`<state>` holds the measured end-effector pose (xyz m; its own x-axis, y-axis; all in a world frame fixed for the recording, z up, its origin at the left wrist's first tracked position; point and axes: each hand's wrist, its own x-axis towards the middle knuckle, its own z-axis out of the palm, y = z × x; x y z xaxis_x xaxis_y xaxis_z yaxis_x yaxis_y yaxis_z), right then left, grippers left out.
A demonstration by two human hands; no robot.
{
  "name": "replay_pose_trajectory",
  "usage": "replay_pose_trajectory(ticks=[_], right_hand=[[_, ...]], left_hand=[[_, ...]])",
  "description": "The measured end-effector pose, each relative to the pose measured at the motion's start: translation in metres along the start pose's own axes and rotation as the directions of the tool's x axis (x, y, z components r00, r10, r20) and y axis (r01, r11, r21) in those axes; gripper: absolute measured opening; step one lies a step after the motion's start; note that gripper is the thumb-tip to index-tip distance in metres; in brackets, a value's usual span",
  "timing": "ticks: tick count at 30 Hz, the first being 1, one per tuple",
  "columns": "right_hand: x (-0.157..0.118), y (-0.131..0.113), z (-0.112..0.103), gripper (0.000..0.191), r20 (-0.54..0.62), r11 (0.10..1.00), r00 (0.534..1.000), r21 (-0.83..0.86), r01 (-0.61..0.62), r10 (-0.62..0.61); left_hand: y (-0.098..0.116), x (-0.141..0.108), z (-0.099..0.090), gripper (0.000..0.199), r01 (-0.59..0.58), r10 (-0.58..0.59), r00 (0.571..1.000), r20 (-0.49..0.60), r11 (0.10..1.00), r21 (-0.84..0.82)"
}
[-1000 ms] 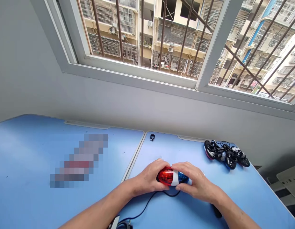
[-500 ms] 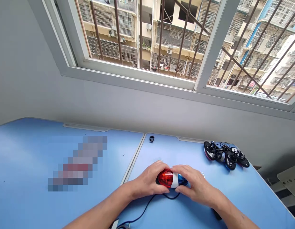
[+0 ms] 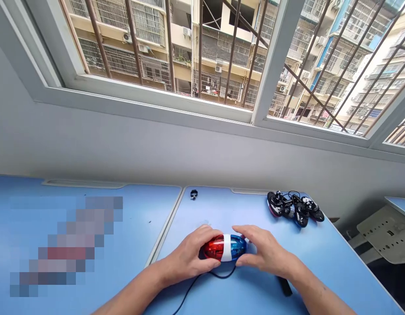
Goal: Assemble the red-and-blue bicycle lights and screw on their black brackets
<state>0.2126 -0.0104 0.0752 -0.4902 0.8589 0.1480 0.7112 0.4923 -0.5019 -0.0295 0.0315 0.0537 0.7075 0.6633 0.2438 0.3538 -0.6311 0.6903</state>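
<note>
A red, white and blue bicycle siren light lies lengthwise on the blue table, with a thin black cable running from it toward the near edge. My left hand is closed around its red end, thumb on the near side and fingers on the far side. At the blue end, my right hand has thumb and fingers spread around the tip, with a gap at its palm; whether the thumb touches the light I cannot tell. Partly hidden under my right wrist is a black object.
A small black clamp ring sits near the back edge. Several glossy black units with cables are heaped at the back right. A pixelated patch covers something on the left table. Behind rises a wall with a barred window.
My right hand has loosened and drawn back from the blue end, showing more of it. My left hand keeps the red end. The camera view has shifted to the right.
</note>
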Motion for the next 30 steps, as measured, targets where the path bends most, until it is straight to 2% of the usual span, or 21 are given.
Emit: replay_pose_trajectory(ticks=[4,11,16,18,22,25,30], right_hand=[[-0.001,-0.001,-0.003,0.049,-0.005,1.0,1.0,-0.019,-0.021,0.021],[0.0,-0.003,0.003,0.046,-0.022,1.0,1.0,-0.009,-0.013,0.013],[0.002,0.0,0.007,0.044,0.017,0.965,0.99,0.224,-0.137,0.137],[0.004,0.003,0.009,0.049,0.035,0.898,0.976,0.387,-0.21,0.213],[0.008,0.005,0.011,0.051,0.095,0.678,0.936,0.666,-0.312,0.338],[0.01,0.002,0.009,0.047,0.125,0.573,0.934,0.759,-0.307,0.335],[0.01,-0.003,0.009,0.046,0.08,0.456,0.933,0.855,-0.246,0.351]], left_hand=[[-0.001,0.0,0.0,0.039,-0.018,0.018,1.0,0.007,1.0,-0.004],[-0.002,-0.001,0.0,0.032,-0.067,0.067,0.998,0.009,0.996,0.058],[-0.005,-0.003,0.002,0.04,-0.066,0.066,0.998,0.001,0.994,0.089],[-0.006,-0.003,0.003,0.04,-0.062,0.063,0.998,-0.007,0.995,0.08],[-0.007,-0.002,0.004,0.047,-0.096,0.101,0.993,-0.062,0.993,0.073],[-0.007,-0.002,0.005,0.055,-0.141,0.146,0.984,-0.102,0.988,0.062],[-0.002,-0.004,0.002,0.065,-0.158,0.157,0.974,-0.163,0.987,0.009]])
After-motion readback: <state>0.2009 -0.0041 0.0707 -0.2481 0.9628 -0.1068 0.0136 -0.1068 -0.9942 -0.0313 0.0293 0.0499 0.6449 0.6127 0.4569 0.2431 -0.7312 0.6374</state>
